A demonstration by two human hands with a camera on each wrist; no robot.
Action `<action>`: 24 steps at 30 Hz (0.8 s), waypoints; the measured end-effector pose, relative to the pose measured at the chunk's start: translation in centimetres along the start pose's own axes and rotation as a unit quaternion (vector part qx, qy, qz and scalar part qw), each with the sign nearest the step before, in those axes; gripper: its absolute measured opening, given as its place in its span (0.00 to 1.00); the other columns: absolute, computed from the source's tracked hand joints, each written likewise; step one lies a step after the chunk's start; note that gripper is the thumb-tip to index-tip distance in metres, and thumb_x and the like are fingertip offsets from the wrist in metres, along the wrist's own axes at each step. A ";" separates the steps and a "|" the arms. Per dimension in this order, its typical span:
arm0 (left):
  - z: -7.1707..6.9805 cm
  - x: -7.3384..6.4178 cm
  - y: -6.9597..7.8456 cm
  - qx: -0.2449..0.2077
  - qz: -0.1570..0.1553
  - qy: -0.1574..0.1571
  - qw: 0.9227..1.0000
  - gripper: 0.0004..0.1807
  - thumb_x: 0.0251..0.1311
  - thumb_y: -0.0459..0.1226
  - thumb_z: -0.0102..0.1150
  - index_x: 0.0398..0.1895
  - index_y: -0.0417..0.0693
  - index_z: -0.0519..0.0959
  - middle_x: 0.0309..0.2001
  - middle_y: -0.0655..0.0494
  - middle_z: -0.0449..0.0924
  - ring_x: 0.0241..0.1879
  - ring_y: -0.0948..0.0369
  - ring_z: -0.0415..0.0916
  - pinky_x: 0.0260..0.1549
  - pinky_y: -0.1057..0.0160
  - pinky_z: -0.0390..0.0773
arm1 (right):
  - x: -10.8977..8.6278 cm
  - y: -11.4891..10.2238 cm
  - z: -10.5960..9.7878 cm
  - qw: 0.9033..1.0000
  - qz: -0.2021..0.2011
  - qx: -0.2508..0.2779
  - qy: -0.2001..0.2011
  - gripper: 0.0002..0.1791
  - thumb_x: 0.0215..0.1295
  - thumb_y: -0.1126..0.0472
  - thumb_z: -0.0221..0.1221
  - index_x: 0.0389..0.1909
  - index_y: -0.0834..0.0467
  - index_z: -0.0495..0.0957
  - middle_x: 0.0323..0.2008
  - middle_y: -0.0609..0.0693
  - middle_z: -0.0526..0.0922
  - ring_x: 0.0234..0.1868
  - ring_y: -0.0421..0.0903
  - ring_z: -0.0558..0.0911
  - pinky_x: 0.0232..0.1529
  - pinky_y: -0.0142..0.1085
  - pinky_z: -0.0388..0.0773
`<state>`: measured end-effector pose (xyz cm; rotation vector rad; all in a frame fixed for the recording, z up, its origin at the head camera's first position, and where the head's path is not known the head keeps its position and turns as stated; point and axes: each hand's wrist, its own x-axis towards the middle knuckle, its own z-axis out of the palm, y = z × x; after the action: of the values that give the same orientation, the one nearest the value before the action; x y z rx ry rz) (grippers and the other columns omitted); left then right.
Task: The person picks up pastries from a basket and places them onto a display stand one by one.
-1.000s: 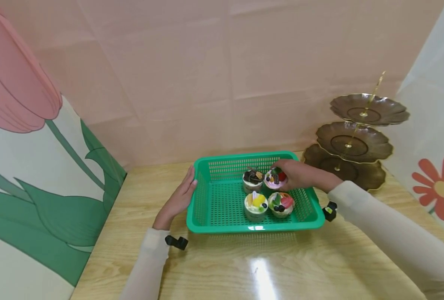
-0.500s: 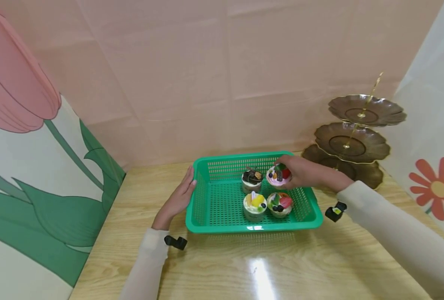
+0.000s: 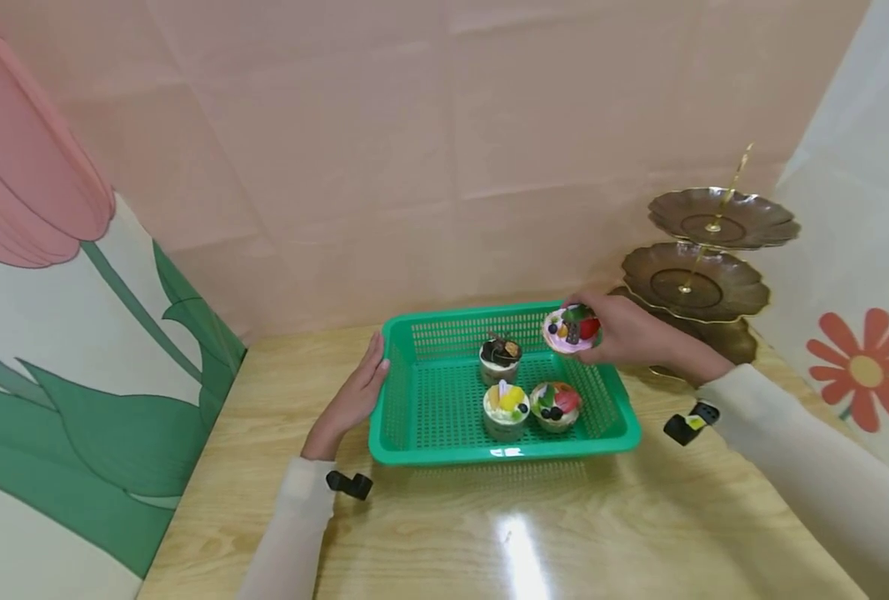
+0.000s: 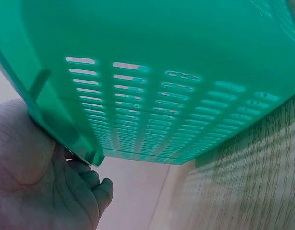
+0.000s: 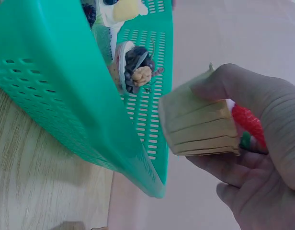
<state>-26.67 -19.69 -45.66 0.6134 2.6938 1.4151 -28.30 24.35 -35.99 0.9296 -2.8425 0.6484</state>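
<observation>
My right hand grips a pink-cream cupcake between thumb and fingers, above the right rear corner of a green plastic basket. In the right wrist view, the cupcake's pleated beige cup is tilted, and a red berry shows behind the thumb. Inside the basket are a chocolate-topped dessert cup, one with yellow fruit, and another with red fruit and dark berries. My left hand rests against the basket's left rim, its fingers extended and touching the edge.
A three-tier brown stand with gold edges and a gold rod stands behind and right of the basket. Everything rests on a wooden table against a pink backdrop. A flower-printed sheet hangs at the right.
My right hand has lifted the pink-cream cupcake up from among the other cups and carried it slightly right. The left hand stays on the basket rim.
</observation>
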 end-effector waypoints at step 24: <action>0.0 -0.1 0.1 -0.006 0.011 0.000 1.000 0.32 0.84 0.43 0.28 0.82 0.44 0.35 0.82 0.56 0.25 0.80 0.54 0.25 0.75 0.43 0.38 | -3.1 -1.6 -6.4 0.976 0.122 -0.026 0.176 0.38 0.53 0.51 0.77 0.58 0.68 0.72 0.42 0.65 0.82 0.37 0.57 0.80 0.28 0.36 0.72</action>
<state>-26.52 -19.69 -45.55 0.6434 2.6849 1.4336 -25.19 27.54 -30.25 0.4076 -2.6538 0.6796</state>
